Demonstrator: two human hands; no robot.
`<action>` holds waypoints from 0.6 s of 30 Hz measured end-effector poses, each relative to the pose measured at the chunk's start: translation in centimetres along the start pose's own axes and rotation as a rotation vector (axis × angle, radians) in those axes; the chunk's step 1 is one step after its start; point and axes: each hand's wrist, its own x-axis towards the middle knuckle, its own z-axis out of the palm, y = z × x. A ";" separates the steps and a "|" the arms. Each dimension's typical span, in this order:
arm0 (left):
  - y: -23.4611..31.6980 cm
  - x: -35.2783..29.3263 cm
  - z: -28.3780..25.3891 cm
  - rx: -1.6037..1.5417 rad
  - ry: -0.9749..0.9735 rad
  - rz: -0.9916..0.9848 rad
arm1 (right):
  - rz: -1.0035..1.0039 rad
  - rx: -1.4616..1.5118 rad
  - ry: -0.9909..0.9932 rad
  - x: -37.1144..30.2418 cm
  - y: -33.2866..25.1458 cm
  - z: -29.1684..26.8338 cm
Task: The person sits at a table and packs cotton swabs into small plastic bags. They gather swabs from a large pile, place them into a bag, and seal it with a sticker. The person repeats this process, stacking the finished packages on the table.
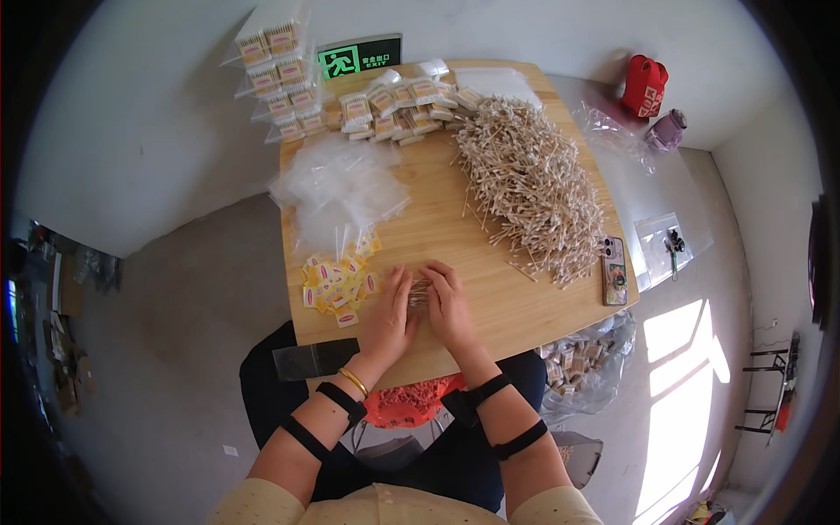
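Note:
A small bundle of cotton swabs (418, 294) lies between my two hands near the table's front edge. My left hand (394, 308) presses against the bundle from the left, fingers together. From the right, my right hand (444, 304) closes on the same swabs, its fingers curved over them. Just left of my left hand is a scatter of small yellow and white paper cards (337, 284). Beyond the cards lies a heap of clear plastic bags (341, 188). A large loose pile of cotton swabs (529, 184) covers the table's right side.
Filled swab packs (407, 105) are heaped at the wooden table's (437, 201) far edge, with stacked packs (280, 79) at far left. A phone (614, 271) lies at the right edge. Below it stands a clear bag of packs (577, 363). A dark flat piece (315, 359) overhangs the front-left edge.

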 end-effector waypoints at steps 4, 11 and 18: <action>0.0 0.0 0.6 -0.031 -0.013 -0.030 | 0.025 0.107 0.020 -0.2 -0.6 1.3; -2.5 0.0 -2.7 0.097 -0.137 -0.001 | 0.078 0.062 0.103 -0.4 0.4 -1.6; -0.4 0.5 -2.4 0.299 -0.221 0.076 | 0.037 0.013 0.131 -0.6 0.5 -2.0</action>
